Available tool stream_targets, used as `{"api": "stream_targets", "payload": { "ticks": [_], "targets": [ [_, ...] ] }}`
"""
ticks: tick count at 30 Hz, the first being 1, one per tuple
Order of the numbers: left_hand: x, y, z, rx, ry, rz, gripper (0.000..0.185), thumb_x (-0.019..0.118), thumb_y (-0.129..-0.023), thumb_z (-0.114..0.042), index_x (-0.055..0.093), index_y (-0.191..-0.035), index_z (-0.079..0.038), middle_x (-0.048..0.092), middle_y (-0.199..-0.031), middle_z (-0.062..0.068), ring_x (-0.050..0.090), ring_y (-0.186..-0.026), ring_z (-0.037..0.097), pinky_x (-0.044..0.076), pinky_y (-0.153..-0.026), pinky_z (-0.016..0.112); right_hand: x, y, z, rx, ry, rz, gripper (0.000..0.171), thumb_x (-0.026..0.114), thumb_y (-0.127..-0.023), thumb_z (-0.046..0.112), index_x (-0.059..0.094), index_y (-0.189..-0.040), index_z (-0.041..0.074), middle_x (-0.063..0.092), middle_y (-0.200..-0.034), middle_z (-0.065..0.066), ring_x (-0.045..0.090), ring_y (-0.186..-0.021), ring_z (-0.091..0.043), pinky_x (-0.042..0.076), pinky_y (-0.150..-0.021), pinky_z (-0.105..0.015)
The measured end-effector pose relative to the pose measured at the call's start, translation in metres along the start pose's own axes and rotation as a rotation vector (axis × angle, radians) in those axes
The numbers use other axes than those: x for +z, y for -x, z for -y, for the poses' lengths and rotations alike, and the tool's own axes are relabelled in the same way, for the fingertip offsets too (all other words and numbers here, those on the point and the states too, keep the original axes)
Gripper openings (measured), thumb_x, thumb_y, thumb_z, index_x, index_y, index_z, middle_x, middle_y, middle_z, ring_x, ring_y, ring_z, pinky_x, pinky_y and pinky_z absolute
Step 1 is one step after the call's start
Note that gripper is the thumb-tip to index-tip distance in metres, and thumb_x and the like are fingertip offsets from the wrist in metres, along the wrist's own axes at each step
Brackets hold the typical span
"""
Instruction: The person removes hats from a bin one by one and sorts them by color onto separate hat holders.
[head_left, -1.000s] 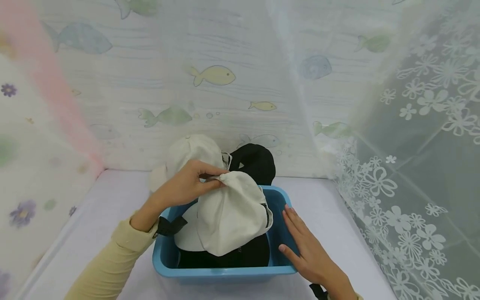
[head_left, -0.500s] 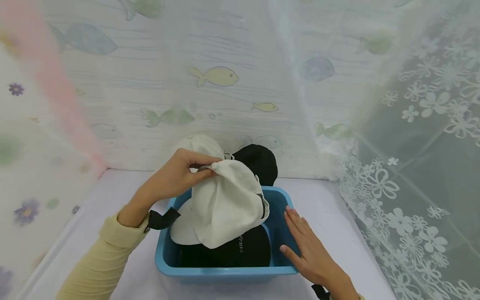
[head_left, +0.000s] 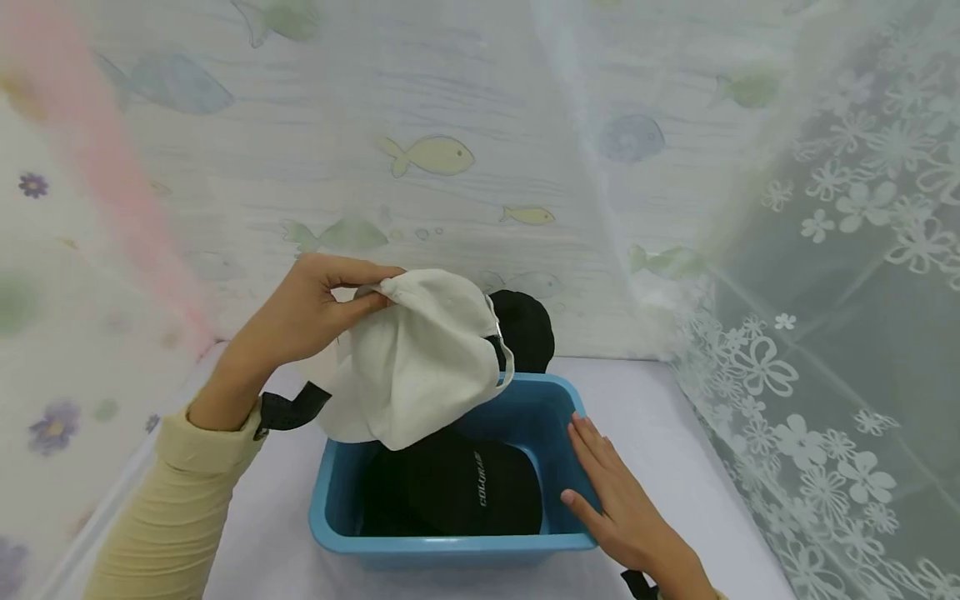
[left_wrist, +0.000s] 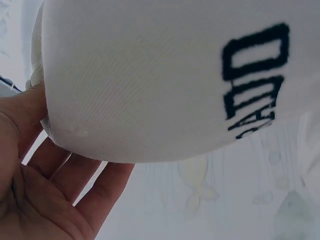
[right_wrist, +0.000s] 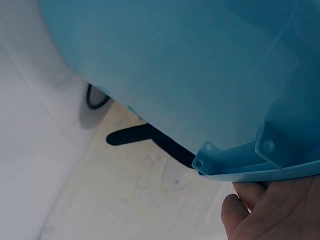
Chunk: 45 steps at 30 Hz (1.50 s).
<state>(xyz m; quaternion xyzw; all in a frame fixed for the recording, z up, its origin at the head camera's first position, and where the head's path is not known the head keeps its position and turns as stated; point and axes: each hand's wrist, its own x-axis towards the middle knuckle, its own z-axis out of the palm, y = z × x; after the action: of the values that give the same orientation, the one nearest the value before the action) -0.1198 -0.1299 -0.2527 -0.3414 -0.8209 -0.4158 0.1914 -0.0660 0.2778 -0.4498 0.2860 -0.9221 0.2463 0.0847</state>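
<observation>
On left wrist view: white cap [left_wrist: 150,75] lettering visible.

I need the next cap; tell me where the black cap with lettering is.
In the head view, the black cap lies inside the blue bin, below the white cap that the left hand holds.

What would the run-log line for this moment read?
left hand: pinches white fabric cap, lifted | right hand: rests on blue plastic bin | black cap: in bin

White cap [head_left: 420,367] hides part (rear) of black cap [head_left: 525,329].
</observation>
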Motion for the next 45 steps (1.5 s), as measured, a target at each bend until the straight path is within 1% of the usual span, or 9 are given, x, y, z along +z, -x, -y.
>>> {"api": "stream_targets", "payload": {
  "ticks": [8, 10, 15, 18, 22, 28, 33, 40, 45],
  "targets": [
    [-0.026, 0.0, 0.012, -0.057, -0.074, -0.205, 0.03, 0.066, -0.094, 0.007, 0.076, -0.12, -0.006, 0.075, -0.117, 0.012, 0.066, -0.101, -0.003, 0.051, -0.083, 0.012, 0.003, 0.0, 0.0, 0.009, -0.007, -0.015, 0.074, 0.059, -0.1, 0.033, 0.028, -0.16, 0.003, 0.022, -0.169, -0.012, 0.018, -0.156, -0.034, -0.009, -0.118, -0.011],
    [-0.031, -0.002, 0.018, -0.079, -0.093, -0.264, 0.029, 0.065, -0.095, 0.004, 0.077, -0.119, -0.007, 0.076, -0.115, 0.004, 0.066, -0.098, -0.004, 0.05, -0.08, 0.012, 0.003, -0.001, 0.001, 0.009, -0.008, -0.02, 0.073, 0.059, -0.1, 0.033, 0.028, -0.16, 0.004, 0.022, -0.169, -0.013, 0.016, -0.157, -0.03, -0.009, -0.118, -0.012],
    [-0.036, -0.009, 0.047, -0.123, -0.113, -0.361, 0.027, 0.065, -0.095, 0.0, 0.078, -0.117, -0.008, 0.074, -0.104, -0.017, 0.063, -0.09, -0.003, 0.043, -0.07, 0.015, 0.004, -0.002, 0.0, -0.001, -0.007, -0.03, 0.074, 0.059, -0.101, 0.032, 0.027, -0.161, 0.005, 0.023, -0.168, -0.014, 0.017, -0.157, -0.031, -0.008, -0.119, -0.012],
    [-0.031, -0.013, 0.07, -0.176, -0.106, -0.376, 0.025, 0.066, -0.096, -0.005, 0.077, -0.118, -0.008, 0.076, -0.111, -0.004, 0.062, -0.092, -0.004, 0.042, -0.067, 0.013, 0.003, -0.002, -0.001, -0.005, -0.005, -0.034, 0.074, 0.059, -0.101, 0.031, 0.026, -0.161, 0.006, 0.022, -0.168, -0.014, 0.02, -0.155, -0.035, -0.007, -0.119, -0.012],
    [-0.013, -0.017, 0.106, -0.255, -0.007, -0.354, 0.028, 0.064, -0.1, -0.011, 0.072, -0.126, -0.004, 0.069, -0.128, 0.018, 0.061, -0.089, -0.002, 0.042, -0.061, 0.014, 0.002, -0.001, -0.002, 0.009, -0.016, -0.042, 0.073, 0.059, -0.1, 0.031, 0.028, -0.16, 0.004, 0.022, -0.169, -0.011, 0.019, -0.156, -0.032, -0.007, -0.119, -0.012],
    [0.01, -0.02, 0.142, -0.296, 0.073, -0.356, 0.03, 0.066, -0.1, -0.012, 0.07, -0.128, -0.002, 0.07, -0.127, 0.016, 0.062, -0.09, -0.004, 0.048, -0.075, 0.011, 0.006, 0.0, -0.001, 0.02, -0.053, -0.048, 0.072, 0.059, -0.101, 0.03, 0.028, -0.161, 0.007, 0.022, -0.169, -0.01, 0.015, -0.157, -0.028, -0.007, -0.119, -0.012],
    [0.018, -0.021, 0.152, -0.329, 0.101, -0.288, 0.032, 0.068, -0.1, -0.015, 0.07, -0.129, -0.004, 0.071, -0.122, 0.007, 0.063, -0.093, -0.001, 0.051, -0.076, 0.012, 0.008, 0.002, 0.0, 0.026, -0.072, -0.067, 0.073, 0.059, -0.101, 0.029, 0.025, -0.163, 0.015, 0.024, -0.169, -0.01, 0.01, -0.158, -0.019, -0.005, -0.12, -0.012],
    [0.02, -0.021, 0.159, -0.421, 0.109, -0.145, 0.043, 0.065, -0.101, -0.032, 0.064, -0.139, -0.01, 0.063, -0.137, 0.016, 0.061, -0.104, 0.003, 0.05, -0.085, 0.014, 0.006, 0.002, 0.002, 0.03, -0.084, -0.066, 0.072, 0.058, -0.101, 0.029, 0.025, -0.163, 0.017, 0.023, -0.169, -0.008, 0.011, -0.158, -0.021, -0.004, -0.12, -0.015],
    [0.019, -0.018, 0.166, -0.45, 0.071, -0.101, 0.046, 0.064, -0.102, -0.033, 0.062, -0.142, -0.011, 0.06, -0.14, 0.017, 0.058, -0.11, 0.008, 0.047, -0.085, 0.014, 0.006, 0.002, 0.001, 0.027, -0.102, -0.07, 0.071, 0.058, -0.1, 0.028, 0.026, -0.163, 0.015, 0.024, -0.169, -0.008, 0.01, -0.158, -0.02, -0.004, -0.121, -0.014]
  ]
}}
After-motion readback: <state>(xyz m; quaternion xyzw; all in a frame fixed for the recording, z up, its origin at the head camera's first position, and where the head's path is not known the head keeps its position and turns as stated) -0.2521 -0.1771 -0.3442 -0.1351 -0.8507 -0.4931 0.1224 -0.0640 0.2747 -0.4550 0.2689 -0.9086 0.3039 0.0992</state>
